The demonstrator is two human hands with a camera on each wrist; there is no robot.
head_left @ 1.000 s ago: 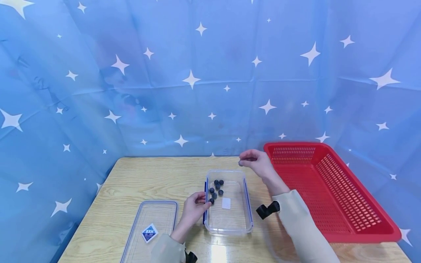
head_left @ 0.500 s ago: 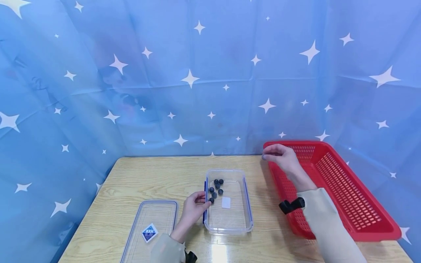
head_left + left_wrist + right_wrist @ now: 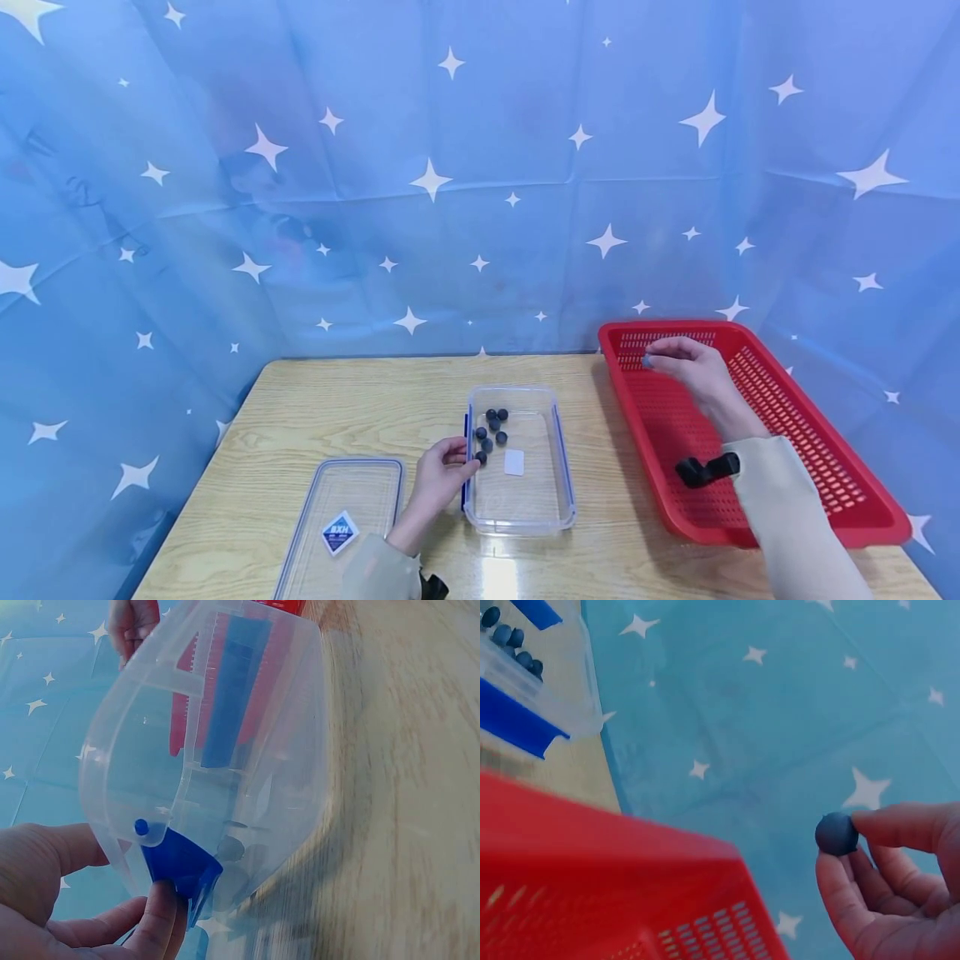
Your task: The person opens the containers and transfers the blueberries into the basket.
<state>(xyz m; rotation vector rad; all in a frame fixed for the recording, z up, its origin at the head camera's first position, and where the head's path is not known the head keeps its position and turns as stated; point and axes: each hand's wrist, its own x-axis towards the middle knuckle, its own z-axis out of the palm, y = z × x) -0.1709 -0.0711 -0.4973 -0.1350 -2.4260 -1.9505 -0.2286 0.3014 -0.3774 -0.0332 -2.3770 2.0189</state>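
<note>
Right hand (image 3: 705,375) pinching one blueberry (image 3: 836,834) above red plastic basket (image 3: 663,417).
I'm watching left hand (image 3: 438,479) gripping blue latch (image 3: 182,857) of clear container (image 3: 525,505) beside basket, other blueberries (image 3: 494,425) lying inside container.

The right arm (image 3: 795,508) slanted forward and inward from the lower right, its pale sleeve (image 3: 813,537) stopping around the wrist. The right hand (image 3: 697,375) hung in the air, thumb and one finger close at their tips in a pinch, other fingers bent toward the palm. The left hand (image 3: 437,477) sat lower, angled inward, its thumb apart from its bent fingers (image 3: 159,919) in a pinching grip, the left forearm slanting up from below.
</note>
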